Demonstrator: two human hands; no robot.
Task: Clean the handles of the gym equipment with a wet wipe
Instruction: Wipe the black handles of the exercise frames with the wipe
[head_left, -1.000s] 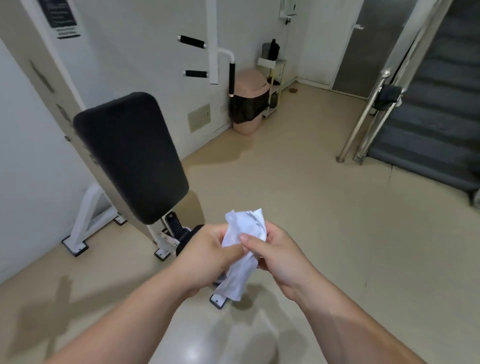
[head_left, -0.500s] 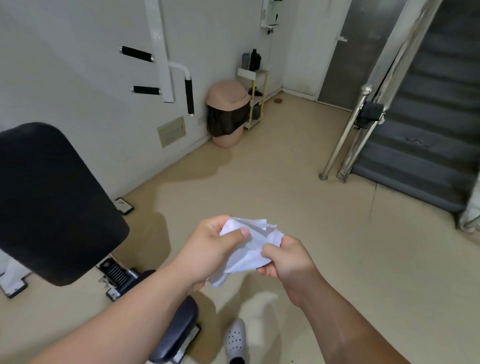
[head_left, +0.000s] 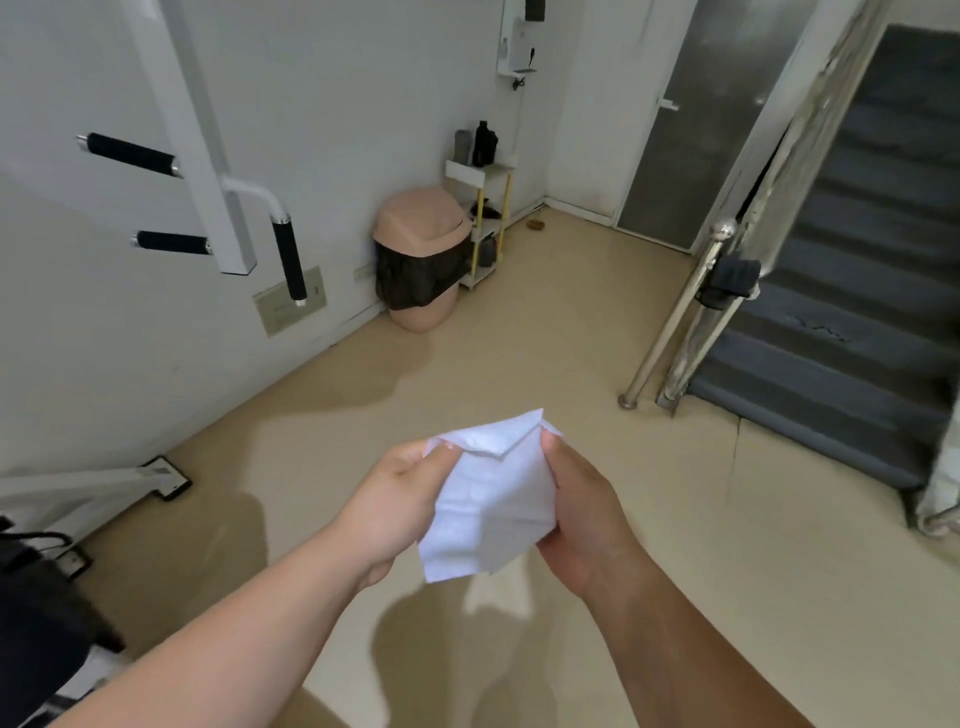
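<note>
A white wet wipe (head_left: 491, 506) is spread out between both hands at centre frame. My left hand (head_left: 397, 501) pinches its left edge and my right hand (head_left: 582, 512) grips its right edge. Up on the left, a white machine arm (head_left: 208, 156) carries three black foam handles: an upper horizontal handle (head_left: 130, 154), a lower horizontal handle (head_left: 171, 242) and a hanging vertical handle (head_left: 290, 260). The hands are well below and to the right of them, touching none.
A pink bin (head_left: 421, 260) with a black liner stands by the wall, next to a small white shelf (head_left: 480, 218). A steel stair railing (head_left: 685, 306) and dark stairs (head_left: 857, 270) are on the right. The machine's white base foot (head_left: 161, 475) and black seat (head_left: 31, 618) sit low left.
The view has swung right, so the black back pad left the frame and the handles came closer. The crumpled wipe has been opened out flat between both hands.
</note>
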